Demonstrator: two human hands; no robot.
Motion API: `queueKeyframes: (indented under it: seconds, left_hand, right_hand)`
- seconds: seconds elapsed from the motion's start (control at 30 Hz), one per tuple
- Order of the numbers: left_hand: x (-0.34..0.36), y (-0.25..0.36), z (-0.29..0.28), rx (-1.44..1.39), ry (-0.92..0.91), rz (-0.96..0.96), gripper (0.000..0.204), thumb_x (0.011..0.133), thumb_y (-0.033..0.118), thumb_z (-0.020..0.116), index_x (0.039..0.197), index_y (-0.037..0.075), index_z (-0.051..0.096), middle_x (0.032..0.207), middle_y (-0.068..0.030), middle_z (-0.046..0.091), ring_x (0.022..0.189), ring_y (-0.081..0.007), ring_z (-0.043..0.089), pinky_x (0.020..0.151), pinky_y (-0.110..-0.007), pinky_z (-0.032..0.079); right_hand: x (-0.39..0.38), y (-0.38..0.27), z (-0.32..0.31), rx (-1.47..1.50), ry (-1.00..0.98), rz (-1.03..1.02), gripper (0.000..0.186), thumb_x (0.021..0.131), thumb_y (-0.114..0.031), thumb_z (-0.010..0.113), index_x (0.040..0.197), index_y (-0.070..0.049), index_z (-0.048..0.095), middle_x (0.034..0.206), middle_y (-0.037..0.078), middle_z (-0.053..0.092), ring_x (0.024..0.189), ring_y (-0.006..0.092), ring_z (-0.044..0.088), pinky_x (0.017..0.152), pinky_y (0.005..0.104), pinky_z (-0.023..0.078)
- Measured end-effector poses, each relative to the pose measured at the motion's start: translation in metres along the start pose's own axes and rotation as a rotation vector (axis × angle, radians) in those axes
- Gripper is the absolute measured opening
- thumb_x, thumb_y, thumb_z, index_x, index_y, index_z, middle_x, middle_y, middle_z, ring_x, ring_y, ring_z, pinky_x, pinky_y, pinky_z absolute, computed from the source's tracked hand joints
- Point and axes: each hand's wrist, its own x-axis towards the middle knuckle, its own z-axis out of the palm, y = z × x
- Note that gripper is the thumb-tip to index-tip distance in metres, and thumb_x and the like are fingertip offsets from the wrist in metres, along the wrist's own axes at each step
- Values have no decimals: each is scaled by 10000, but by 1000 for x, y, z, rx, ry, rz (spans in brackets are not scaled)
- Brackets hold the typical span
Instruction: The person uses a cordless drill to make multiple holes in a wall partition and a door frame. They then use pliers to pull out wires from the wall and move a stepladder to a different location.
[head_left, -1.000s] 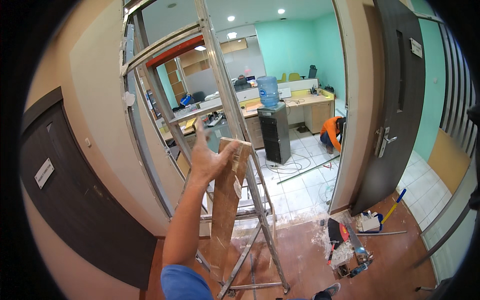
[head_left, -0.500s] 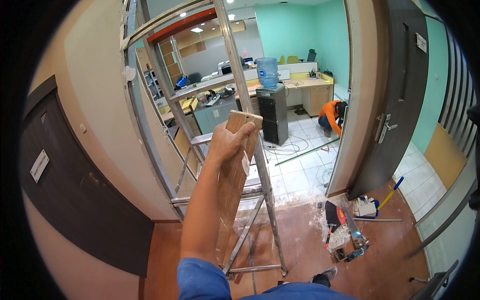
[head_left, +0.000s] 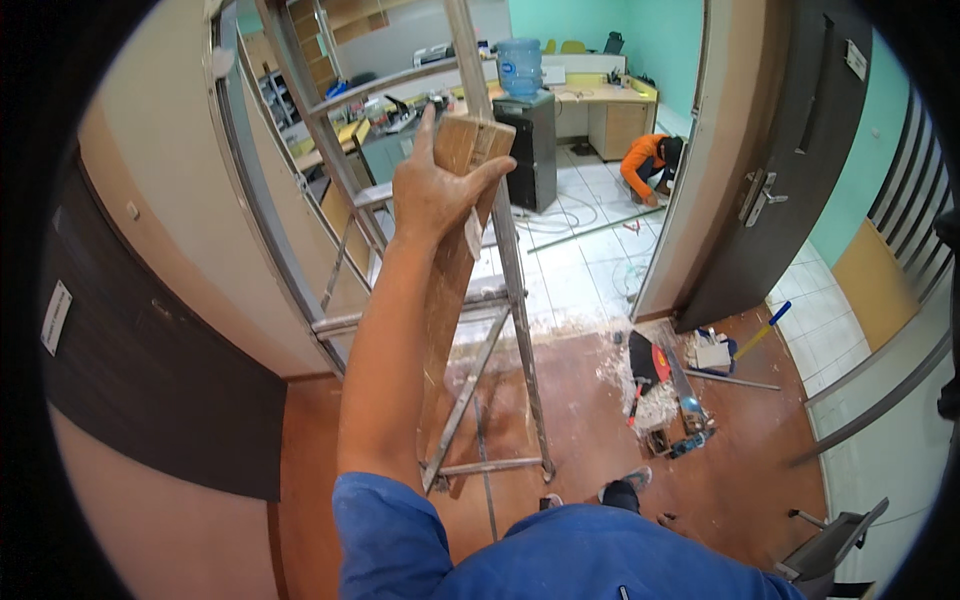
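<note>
My left arm reaches up in a blue sleeve. My left hand [head_left: 432,200] is at the upper end of a long, worn wooden board [head_left: 451,295]. Its thumb crosses toward the board's right edge and the index finger points up along the left side. The other fingers are hidden, apparently curled round the left edge. The board stands steeply in front of a metal stepladder [head_left: 509,260], its lower end near the ladder's feet. Whether it rests on the ladder cannot be made out. A pale patch sticks to the board below my thumb. My right hand is out of sight.
Beyond the door frame, a person in orange [head_left: 640,168] crouches on white tiles beside a long green strip [head_left: 590,231]. A handsaw [head_left: 688,398], a black dustpan [head_left: 648,362] and debris lie right of the ladder. Dark doors [head_left: 150,330] flank the opening; a blue water bottle [head_left: 520,68] tops a dispenser.
The view has tipped downward, showing more floor and my blue shirt. My left index finger has straightened upward and the thumb has spread outward. The crouching person has raised their head and reached toward the strip.
</note>
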Motion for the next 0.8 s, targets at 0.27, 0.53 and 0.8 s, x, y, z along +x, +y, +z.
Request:
queueKeyframes:
  seconds: [0.27, 0.53, 0.8]
  left_hand:
    - [-12, 11, 1, 104, -31, -144, 1144, 624, 769, 766, 1429, 17, 458, 1023, -275, 711, 960, -395, 718, 832, -429, 573]
    - [-21, 11, -3, 114, 79, -77, 1100, 625, 838, 709, 1304, -14, 556, 841, -213, 723, 739, -332, 746, 672, -422, 610]
    - [-19, 16, -12, 89, 39, -145, 1047, 696, 726, 744, 1325, -81, 522, 902, -248, 714, 824, -384, 719, 722, -443, 582]
  right_hand:
    - [-31, 48, 2, -119, -6, -56, 401, 905, -390, 619, 1068, -39, 722, 906, 110, 723, 842, 239, 685, 749, 401, 533]
    - [-55, 42, -19, -21, 92, -156, 387, 891, -369, 652, 985, -2, 732, 826, 114, 718, 809, 235, 692, 730, 378, 540]
    - [-31, 13, -33, 114, 30, -141, 546, 904, -372, 656, 1260, 42, 637, 877, 180, 726, 797, 231, 693, 752, 376, 557]
